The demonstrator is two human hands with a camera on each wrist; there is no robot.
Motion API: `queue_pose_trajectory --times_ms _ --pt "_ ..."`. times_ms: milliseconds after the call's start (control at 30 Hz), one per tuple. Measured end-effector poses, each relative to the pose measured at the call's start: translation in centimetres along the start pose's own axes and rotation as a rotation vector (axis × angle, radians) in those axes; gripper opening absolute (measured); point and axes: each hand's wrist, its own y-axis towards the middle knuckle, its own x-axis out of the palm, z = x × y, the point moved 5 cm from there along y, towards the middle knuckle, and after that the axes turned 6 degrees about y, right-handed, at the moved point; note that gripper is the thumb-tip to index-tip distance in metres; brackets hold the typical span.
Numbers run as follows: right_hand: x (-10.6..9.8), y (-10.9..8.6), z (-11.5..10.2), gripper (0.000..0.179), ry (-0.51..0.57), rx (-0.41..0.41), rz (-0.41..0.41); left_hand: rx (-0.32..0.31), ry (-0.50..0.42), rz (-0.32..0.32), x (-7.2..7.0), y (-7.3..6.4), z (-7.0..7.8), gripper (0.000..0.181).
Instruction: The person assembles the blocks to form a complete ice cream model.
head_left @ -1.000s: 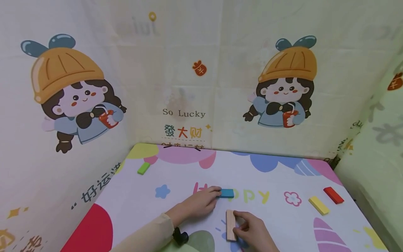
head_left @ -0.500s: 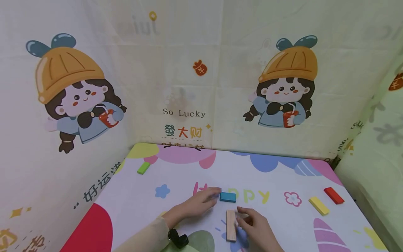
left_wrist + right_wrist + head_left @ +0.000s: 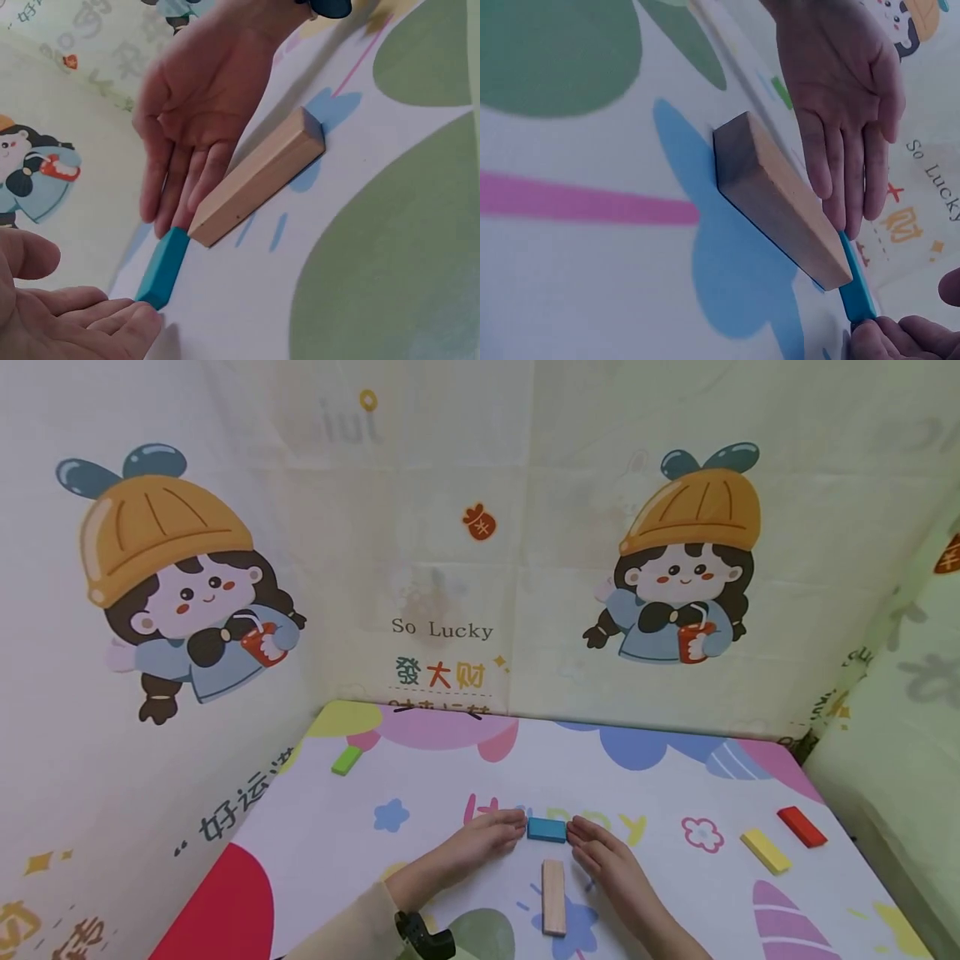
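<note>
A blue wooden block [image 3: 547, 830] lies flat and crosswise on the table, between the fingertips of both hands. My left hand [image 3: 480, 847] is at its left end, fingers straight; my right hand [image 3: 611, 864] is at its right end, fingers straight too. In the left wrist view, the blue block [image 3: 163, 268] spans from one hand's fingertips to the other's. Nearer to me, a long plain wood block [image 3: 553, 897] lies lengthwise, its far end close to the blue block. Neither hand touches this plain block [image 3: 776, 199].
A green block [image 3: 347, 761] lies at the far left of the table. On the right are a yellow block [image 3: 765, 851] and a red block [image 3: 802, 827]. Printed cloth walls [image 3: 555, 635] enclose the table's back and sides.
My right hand has let go of the plain wood block and moved forward to the blue block's right end. The blue block has shifted slightly toward me; my left hand's fingers have straightened beside it.
</note>
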Motion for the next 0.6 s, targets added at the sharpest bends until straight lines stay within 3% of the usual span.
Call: queue_pose_trajectory --times_ms 233,600 --pt "0.2 0.1 0.1 0.054 0.015 -0.010 -0.011 0.015 -0.121 -0.011 0.6 0.1 -0.5 0.052" --pt "-0.1 -0.4 0.6 0.053 -0.021 0.018 -0.010 -0.005 -0.201 -0.020 0.9 -0.2 -1.2 0.052"
